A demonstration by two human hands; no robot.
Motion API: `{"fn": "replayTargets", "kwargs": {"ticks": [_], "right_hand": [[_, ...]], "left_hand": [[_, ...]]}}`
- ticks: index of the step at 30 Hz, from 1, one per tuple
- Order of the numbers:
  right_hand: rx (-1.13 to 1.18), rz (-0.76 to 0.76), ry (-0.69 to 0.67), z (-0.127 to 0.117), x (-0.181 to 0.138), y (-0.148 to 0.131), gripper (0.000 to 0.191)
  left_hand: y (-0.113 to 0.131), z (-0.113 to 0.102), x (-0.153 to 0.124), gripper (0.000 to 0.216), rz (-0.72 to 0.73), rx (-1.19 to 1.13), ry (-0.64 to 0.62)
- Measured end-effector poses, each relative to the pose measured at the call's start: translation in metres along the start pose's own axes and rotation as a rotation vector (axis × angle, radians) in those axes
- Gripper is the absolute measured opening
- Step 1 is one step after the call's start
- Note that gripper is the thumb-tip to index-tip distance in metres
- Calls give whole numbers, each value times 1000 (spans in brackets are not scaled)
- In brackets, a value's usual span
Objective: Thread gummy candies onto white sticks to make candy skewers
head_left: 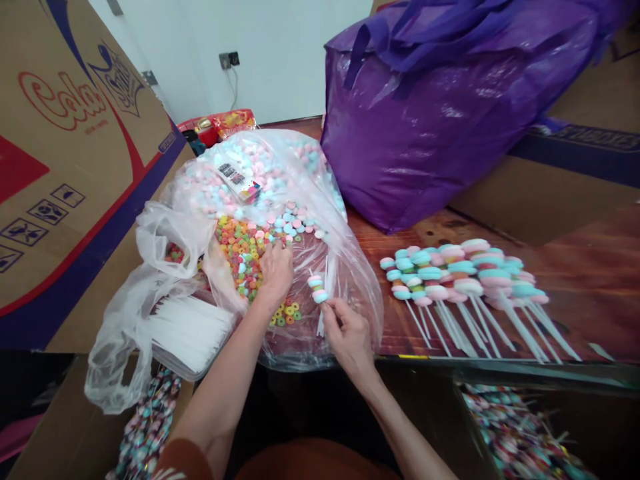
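My right hand (pixel 350 330) is closed in a pinch on a candy skewer (pixel 317 288), just under its pink and blue marshmallows. To its left, my left hand (pixel 277 270) reaches onto the ring gummies (pixel 240 247), where they meet loose pink and blue marshmallows (pixel 293 219). Its fingers are curled together at the candy, and whatever they hold is hidden. Both hands are over a clear plastic bag (pixel 360 300) spread on the table. White sticks (pixel 329 267) lie on the plastic beside the skewer. A few more ring gummies (pixel 286 313) lie near my left wrist.
Finished marshmallow skewers (pixel 460 273) lie in a pile on the right. A tub of white sticks (pixel 190 332) stands at the left. A purple bag (pixel 420 127) and a cardboard box (pixel 75 160) flank the workspace. Boxes below hold wrapped candy (pixel 520 427).
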State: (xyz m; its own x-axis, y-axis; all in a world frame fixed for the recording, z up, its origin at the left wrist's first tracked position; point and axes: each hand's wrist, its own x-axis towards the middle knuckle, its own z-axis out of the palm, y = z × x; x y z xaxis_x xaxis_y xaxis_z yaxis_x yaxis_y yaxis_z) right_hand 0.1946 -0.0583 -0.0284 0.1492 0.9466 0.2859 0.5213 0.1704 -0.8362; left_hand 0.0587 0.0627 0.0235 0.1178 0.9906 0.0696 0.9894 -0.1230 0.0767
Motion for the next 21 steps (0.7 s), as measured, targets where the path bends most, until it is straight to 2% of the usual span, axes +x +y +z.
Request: {"fn": "replayTargets", "kwargs": {"ticks": [5, 8, 11, 15, 18, 21], "right_hand": [[15, -8, -2, 0, 0, 0, 25], [19, -19, 0, -1, 0, -1, 24], [25, -14, 1, -1, -1, 0, 24], [70, -28, -17, -1, -1, 0, 23], [126, -43, -50, -1, -1, -1, 21], [169, -66, -86, 0, -2, -1, 20]], "left_hand": [[1, 0, -7, 39, 5, -23, 25], [-7, 3, -12, 32, -16, -163, 74], [-16, 9, -18, 20, -57, -541, 110], [-24, 17, -28, 10, -148, -1259, 79], [-23, 16, -35, 20, -250, -1627, 0], [-17, 15, -40, 30, -363, -1834, -52]]}}
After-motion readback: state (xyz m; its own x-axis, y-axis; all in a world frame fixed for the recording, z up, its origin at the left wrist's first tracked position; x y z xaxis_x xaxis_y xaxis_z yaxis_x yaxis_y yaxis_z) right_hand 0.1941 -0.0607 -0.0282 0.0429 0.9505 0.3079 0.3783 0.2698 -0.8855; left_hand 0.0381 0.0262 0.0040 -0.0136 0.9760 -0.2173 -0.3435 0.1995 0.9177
